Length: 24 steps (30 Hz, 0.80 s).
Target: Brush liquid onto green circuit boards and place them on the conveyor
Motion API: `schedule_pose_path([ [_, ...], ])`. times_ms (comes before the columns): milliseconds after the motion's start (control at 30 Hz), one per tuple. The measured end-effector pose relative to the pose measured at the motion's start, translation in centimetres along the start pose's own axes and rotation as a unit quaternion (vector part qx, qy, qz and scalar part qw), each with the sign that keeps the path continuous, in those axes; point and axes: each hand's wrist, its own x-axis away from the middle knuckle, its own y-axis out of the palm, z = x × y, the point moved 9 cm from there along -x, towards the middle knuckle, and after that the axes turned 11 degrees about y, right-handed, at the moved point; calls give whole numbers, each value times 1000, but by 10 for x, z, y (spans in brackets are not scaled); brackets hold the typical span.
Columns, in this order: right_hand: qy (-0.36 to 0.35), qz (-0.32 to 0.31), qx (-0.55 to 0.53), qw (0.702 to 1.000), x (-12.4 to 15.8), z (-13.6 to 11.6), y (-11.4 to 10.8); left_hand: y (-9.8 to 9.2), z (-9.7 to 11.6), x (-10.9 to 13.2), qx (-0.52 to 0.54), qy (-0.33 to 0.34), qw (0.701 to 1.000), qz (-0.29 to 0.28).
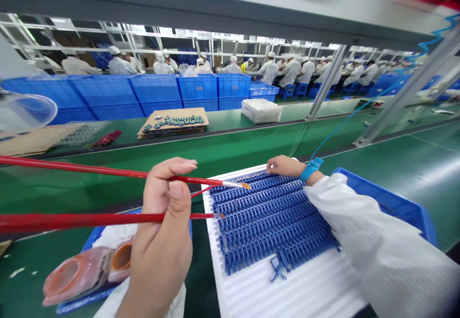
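Observation:
My left hand (163,232) is closed around red-handled paintbrushes, among them an upper paintbrush (89,168) and a lower paintbrush (89,221). Their tips point right, over the left edge of a white ridged foam tray (287,299). A short thin red length also shows between them. Rows of small blue plastic clips (269,212) fill much of that tray, and a few loose clips (279,265) lie out of line near the front. At the tray's far edge, my right hand (285,166) has its fingers curled and pinched by the last row; what they hold is hidden.
A blue band (312,170) with a cord circles my right wrist. Blue bin (388,203) stands right of the tray. Orange-rimmed containers (72,277) sit at lower left. Cardboard with small round parts (176,119) and a white tray stack (261,110) lie beyond; several people work behind.

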Motion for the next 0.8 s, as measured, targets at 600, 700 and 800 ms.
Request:
schedule_pose_path([
  [600, 1, 18, 7, 1000, -3, -6, 1, 4, -2, 1, 1, -11, 1000, -8],
  [700, 0, 16, 9, 1000, -3, -7, 1, 5, -1, 2, 6, -13, 1000, -9],
  [800, 0, 14, 6, 1000, -2, -7, 1, 5, -1, 2, 3, -14, 1000, -9],
])
